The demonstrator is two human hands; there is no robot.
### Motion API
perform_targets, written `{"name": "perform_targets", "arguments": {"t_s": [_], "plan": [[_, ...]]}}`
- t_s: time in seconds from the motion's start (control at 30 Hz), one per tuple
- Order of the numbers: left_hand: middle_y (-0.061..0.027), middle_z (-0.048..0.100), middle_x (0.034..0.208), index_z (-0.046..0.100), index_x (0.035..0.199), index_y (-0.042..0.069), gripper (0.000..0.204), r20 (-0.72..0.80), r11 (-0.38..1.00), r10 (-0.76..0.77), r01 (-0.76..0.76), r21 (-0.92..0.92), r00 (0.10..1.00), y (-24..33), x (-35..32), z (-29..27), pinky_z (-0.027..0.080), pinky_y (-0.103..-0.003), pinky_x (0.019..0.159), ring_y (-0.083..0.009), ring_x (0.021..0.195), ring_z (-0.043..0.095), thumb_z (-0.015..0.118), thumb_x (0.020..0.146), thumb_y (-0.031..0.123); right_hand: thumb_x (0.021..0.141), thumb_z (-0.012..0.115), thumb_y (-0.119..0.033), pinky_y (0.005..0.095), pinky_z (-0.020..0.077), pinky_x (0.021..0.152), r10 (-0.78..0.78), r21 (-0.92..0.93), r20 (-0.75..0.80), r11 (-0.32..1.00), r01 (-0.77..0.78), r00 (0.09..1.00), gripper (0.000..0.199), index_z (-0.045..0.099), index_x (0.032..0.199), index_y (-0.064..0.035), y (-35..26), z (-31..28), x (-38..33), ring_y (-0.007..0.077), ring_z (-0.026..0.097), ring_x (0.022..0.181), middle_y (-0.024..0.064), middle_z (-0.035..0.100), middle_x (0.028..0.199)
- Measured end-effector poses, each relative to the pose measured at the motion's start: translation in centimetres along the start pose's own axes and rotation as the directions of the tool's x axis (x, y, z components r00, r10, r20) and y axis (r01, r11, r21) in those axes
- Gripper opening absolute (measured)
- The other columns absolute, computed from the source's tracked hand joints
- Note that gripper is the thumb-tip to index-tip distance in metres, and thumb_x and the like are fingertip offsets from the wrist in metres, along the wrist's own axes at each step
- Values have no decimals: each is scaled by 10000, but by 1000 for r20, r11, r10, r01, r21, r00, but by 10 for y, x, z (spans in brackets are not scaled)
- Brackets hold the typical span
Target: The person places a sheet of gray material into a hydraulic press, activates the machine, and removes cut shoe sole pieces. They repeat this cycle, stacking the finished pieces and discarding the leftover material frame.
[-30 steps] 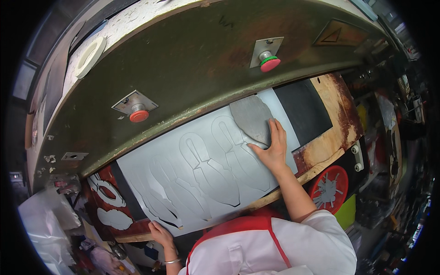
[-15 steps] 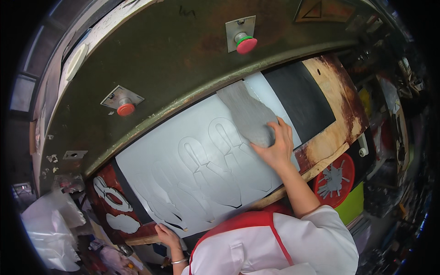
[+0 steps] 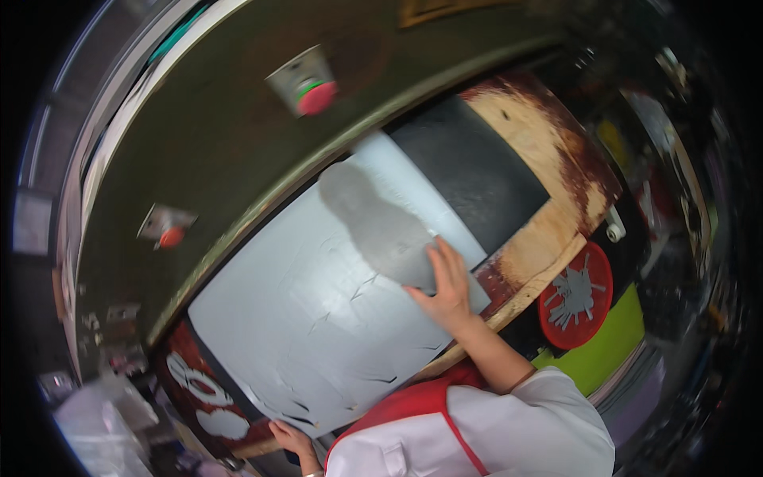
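Observation:
My right hand [image 3: 445, 290] grips the near end of a grey sole-shaped piece [image 3: 373, 215], thumb on one side and fingers on the other. The piece lies over or just above a pale grey sheet [image 3: 262, 302], toward its right part; I cannot tell whether it touches. Cut lines and slits mark the sheet, mostly along its near side. At the near left corner of the sheet, my left hand [image 3: 292, 439] has its fingers closed on the edge. The picture is somewhat smeared by motion.
A dark green machine beam [image 3: 230, 135] with a red-and-green button [image 3: 316, 97] and a red button [image 3: 171, 237] spans the far side. Grey cut-outs [image 3: 222, 424] lie at left. On the right are a black mat [image 3: 477, 159] and a red bowl [image 3: 552, 334] of grey strips.
The view has swung, shifting the machine leftward in the picture. My right hand has drawn the sole-shaped piece left across the sheet, and its rounded far end now shows. My left hand stays at the corner.

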State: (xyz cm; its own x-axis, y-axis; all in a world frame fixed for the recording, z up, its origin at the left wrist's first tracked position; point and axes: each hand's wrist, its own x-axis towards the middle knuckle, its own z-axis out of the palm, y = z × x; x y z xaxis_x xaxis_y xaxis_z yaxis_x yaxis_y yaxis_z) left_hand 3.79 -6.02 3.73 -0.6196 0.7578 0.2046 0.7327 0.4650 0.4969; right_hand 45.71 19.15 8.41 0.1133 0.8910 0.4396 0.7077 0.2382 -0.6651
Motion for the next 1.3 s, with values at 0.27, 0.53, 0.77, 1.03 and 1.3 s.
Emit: {"name": "perform_targets", "arguments": {"t_s": [0.27, 0.53, 0.77, 1.03, 1.3], "plan": [[-180, 499, 773, 466, 866, -55, 376, -97, 995, 81, -75, 72, 992, -26, 15, 5, 403, -364, 683, -251, 711, 415, 422, 1001, 293, 584, 836, -88, 483, 444, 943, 32, 150, -60, 988, -22, 998, 786, 447, 1261, 5, 10, 4, -12, 460, 456, 1149, 317, 402, 1305], [-121, 403, 708, 399, 825, -46, 336, 27, 999, -3, 2, 52, 1000, 5, 12, -3, 375, -348, 639, -214, 676, 345, 387, 1014, 231, 576, 839, -42, 490, 439, 948, 92, 238, -145, 970, -56, 985, 782, 443, 1248, 10, 11, 6, -6, 467, 475, 1158, 295, 442, 1304], [-71, 325, 706, 354, 800, 6, 292, 19, 999, -35, 36, -40, 999, 10, 12, 2, 369, -338, 633, -182, 677, 325, 388, 1004, 212, 528, 876, -54, 399, 439, 986, 216, 182, -91, 963, -196, 972, 842, 463, 1259, 13, 3, 7, -1, 360, 519, 1182, 218, 517, 1286], [-193, 536, 711, 532, 897, 18, 247, -84, 995, -96, 97, 2, 992, 21, 15, 6, 409, -406, 604, -356, 643, 511, 441, 984, 230, 553, 884, -128, 373, 455, 966, 245, 125, -75, 964, -235, 967, 898, 433, 1320, 1, -6, 5, 5, 343, 538, 1165, 199, 535, 1268], [-178, 544, 693, 544, 896, 25, 273, -183, 1000, 6, -7, -9, 983, 21, 17, 11, 418, -410, 584, -358, 616, 522, 438, 984, 261, 639, 842, -169, 389, 441, 968, 50, 57, -132, 997, -43, 990, 853, 399, 1342, 22, -4, -2, 1, 360, 546, 1139, 219, 539, 1250]]}}
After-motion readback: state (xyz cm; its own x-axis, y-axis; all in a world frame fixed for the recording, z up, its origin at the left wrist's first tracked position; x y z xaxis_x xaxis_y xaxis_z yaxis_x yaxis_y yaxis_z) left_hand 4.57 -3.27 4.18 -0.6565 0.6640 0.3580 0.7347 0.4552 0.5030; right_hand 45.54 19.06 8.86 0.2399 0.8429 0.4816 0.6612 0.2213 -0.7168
